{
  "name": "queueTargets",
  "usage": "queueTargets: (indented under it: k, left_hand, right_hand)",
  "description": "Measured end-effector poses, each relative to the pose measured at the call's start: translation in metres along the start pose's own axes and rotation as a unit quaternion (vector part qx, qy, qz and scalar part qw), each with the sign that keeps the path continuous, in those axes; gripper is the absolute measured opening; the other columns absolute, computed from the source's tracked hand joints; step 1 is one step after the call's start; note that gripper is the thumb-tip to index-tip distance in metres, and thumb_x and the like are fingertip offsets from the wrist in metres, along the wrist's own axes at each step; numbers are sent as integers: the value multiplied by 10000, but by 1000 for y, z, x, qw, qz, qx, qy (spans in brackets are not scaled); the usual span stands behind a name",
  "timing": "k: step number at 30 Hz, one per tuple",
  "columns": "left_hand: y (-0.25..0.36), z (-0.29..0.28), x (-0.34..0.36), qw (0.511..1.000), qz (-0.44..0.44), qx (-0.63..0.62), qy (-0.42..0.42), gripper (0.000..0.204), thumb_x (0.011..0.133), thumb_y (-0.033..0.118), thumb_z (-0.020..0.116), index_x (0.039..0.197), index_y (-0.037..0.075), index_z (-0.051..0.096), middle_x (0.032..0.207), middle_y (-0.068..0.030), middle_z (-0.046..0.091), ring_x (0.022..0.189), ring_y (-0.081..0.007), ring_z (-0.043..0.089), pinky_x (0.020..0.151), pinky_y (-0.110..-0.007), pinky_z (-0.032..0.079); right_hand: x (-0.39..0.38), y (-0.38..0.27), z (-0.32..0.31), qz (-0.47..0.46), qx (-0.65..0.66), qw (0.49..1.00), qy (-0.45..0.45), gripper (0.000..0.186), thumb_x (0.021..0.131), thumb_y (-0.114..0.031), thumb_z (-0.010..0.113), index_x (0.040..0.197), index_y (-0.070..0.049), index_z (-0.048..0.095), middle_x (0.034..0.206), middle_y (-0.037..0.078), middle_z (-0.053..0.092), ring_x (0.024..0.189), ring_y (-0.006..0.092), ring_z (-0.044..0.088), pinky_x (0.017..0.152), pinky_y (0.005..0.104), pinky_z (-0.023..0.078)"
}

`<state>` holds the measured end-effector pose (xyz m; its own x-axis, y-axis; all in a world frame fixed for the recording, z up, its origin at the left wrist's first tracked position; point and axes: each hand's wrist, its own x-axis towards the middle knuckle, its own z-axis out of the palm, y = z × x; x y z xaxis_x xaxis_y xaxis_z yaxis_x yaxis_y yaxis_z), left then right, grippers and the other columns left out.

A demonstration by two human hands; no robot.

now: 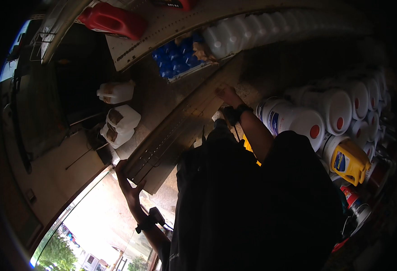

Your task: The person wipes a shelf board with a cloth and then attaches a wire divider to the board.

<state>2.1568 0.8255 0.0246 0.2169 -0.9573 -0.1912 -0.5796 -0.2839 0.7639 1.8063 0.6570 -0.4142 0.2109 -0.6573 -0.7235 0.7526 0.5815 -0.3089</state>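
Note:
A long beige metal shelf panel (173,128) with a row of slots lies slantwise in front of me, running from lower left to upper right. My left hand (128,184) grips its near left end, thumb and fingers apart around the end edge. Toward the panel's far right end, my right hand (228,94) is closed at its edge; shade hides the exact finger placement. Both wrists wear dark bands.
White jugs (117,124) stand left of the panel. Blue-capped bottles (176,56) and clear jugs (261,34) line the back, below a shelf with a red jug (113,20). White buckets (297,122) and a yellow jug (349,162) are stacked at right. A bright doorway (90,217) opens lower left.

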Motion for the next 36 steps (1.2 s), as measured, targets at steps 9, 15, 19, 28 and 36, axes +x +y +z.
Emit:
queueTargets:
  k: [9,15,19,28,36]
  left_hand:
    - [-8,13,-5,997,23,-61,36,846,687,553,681,1282,6,430,1226,-135,473,1166,-271,446,1003,-398,317]
    - [-16,23,-10,978,-63,-81,181,443,889,223,580,1233,-26,453,1144,-121,528,1086,-212,503,953,-329,373]
    - [-7,35,3,948,-120,-119,271,255,913,196,545,1035,-27,554,977,-93,554,889,-172,551,771,-275,457]
    - [-17,31,-27,960,-151,-99,215,163,893,162,558,938,6,560,807,-18,513,726,-108,461,676,-250,395]
    - [-38,33,-60,954,-192,-45,226,205,887,204,606,935,9,566,781,-15,506,698,-109,458,630,-250,386]
  right_hand:
    - [25,12,-7,-90,-65,985,132,156,924,-105,483,985,-5,584,813,139,612,625,221,581,537,370,499]
    - [4,21,25,-80,-121,977,156,212,942,-106,449,1064,18,570,798,184,634,649,244,615,548,359,517]
    - [-2,22,30,50,101,986,123,316,964,-243,482,1137,21,500,804,198,633,651,247,622,598,352,541]
    - [9,16,-3,-18,91,980,179,347,960,-236,510,1150,54,506,882,213,609,724,285,622,642,373,565]
    - [1,54,-59,-69,99,981,152,387,956,-282,516,1255,-44,452,1116,173,593,788,280,626,712,376,557]
